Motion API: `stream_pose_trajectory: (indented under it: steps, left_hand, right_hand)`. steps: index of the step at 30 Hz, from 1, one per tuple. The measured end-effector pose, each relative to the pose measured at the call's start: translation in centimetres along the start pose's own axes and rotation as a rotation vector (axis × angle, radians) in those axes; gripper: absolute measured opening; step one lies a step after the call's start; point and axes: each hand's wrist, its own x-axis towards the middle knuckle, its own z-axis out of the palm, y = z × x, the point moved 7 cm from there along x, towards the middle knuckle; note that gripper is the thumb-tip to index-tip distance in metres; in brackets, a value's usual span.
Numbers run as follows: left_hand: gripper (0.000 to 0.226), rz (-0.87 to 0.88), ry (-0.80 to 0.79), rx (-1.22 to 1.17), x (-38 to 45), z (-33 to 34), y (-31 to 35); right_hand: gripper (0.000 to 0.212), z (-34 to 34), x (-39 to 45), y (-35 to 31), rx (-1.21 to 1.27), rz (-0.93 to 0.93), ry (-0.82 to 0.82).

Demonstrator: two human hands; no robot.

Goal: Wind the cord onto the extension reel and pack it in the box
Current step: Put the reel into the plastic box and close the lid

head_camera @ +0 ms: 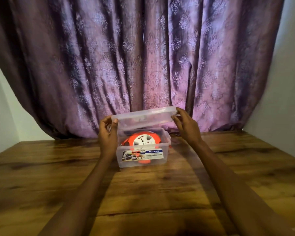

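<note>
An orange extension reel (pixel 141 139) with a white socket face lies inside a clear plastic box (pixel 165 155) that carries a "MULTI-BOX" label. The box stands on the wooden table, toward its far side. A clear lid (pixel 143 118) hangs a little above the box, roughly level and apart from the rim. My left hand (pixel 107 133) grips the lid's left end and my right hand (pixel 186 125) grips its right end. No loose cord shows outside the box.
The wooden table (pixel 58 176) stretches wide in front of and beside the box. A purple patterned curtain (pixel 143 57) hangs just behind the box. White walls (pixel 288 82) close in on both sides.
</note>
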Motion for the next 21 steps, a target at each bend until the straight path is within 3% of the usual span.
stream_pose_trajectory:
  steps: [3,6,10,14,18,21]
  left_hand:
    - [0.037,-0.003,0.042,0.0,0.1,0.7,-0.1]
    - [0.043,0.062,-0.028,0.048,1.1,1.5,0.0]
    - [0.054,0.066,-0.19,0.029,2.7,2.6,0.1]
    - [0.057,-0.168,-0.191,0.024,3.9,2.3,-2.3]
    - [0.05,-0.387,-0.229,0.039,4.2,1.9,-5.0]
    - [0.057,-0.523,-0.416,-0.03,3.5,2.3,-7.4]
  right_hand:
    - [0.039,0.3,0.0,0.4,0.077,0.088,0.065]
    - [0.038,-0.1,-0.2,0.4,0.164,0.195,0.161]
    - [0.037,1.5,0.0,1.0,0.1,0.326,0.096]
    - [0.041,3.1,0.1,2.2,0.154,0.37,0.049]
    - [0.032,4.7,-0.3,3.0,0.102,0.401,-0.075]
    - [0.036,5.8,-1.0,4.2,-0.009,0.452,-0.188]
